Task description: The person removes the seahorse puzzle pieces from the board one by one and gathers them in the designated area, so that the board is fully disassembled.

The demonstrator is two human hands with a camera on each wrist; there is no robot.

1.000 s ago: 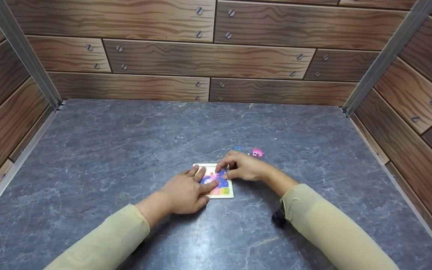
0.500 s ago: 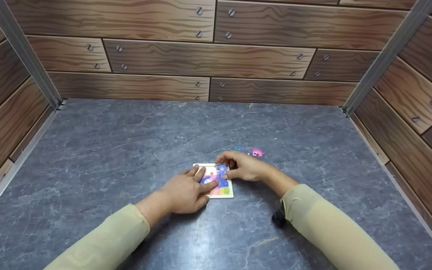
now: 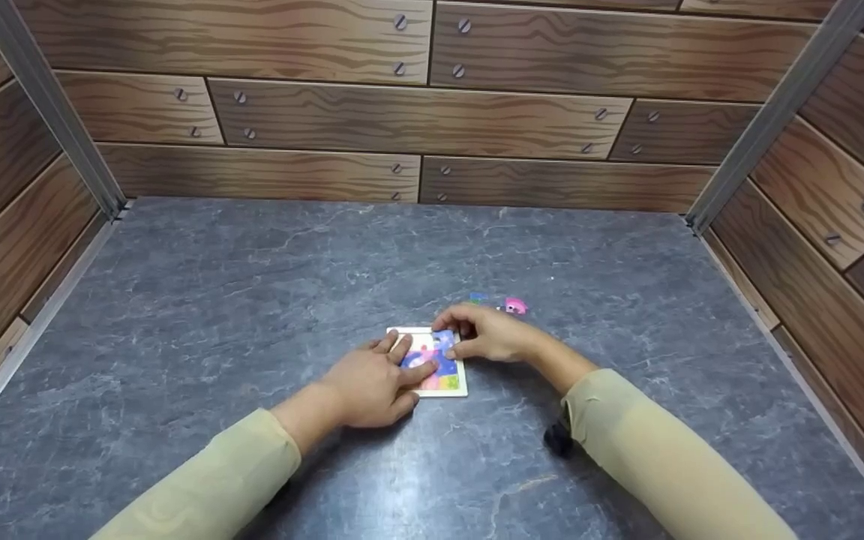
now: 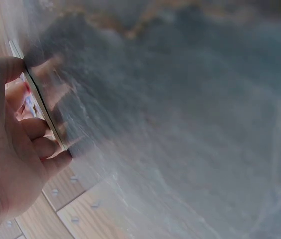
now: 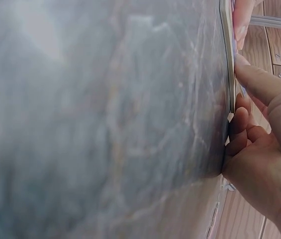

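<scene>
A small flat puzzle board (image 3: 465, 393) with a pale rim lies on the table, showing a blue, pink and yellow picture; part of its upper left is white. My left hand (image 3: 376, 382) rests across its left side with extended fingers. The index finger presses the picture and the thumb lies at the near edge. At the far right corner, my right hand (image 3: 496, 335) has curled fingers around a blue puzzle piece (image 3: 442, 337): index at the far rim, thumb at the piece's near right. In the right wrist view, the board (image 5: 228, 59) appears edge-on beside the right thumb.
Beyond the right hand lie a pink puzzle piece (image 3: 515, 306) with an eye on it and a blue-green piece (image 3: 478, 298), partly hidden by that hand. The grey marbled table (image 3: 267, 277) is enclosed by wood-patterned walls (image 3: 327, 112) at the back and sides.
My right index finger has slid away from me, from over the blue piece to the board's far rim, uncovering the piece. My left hand stays in place.
</scene>
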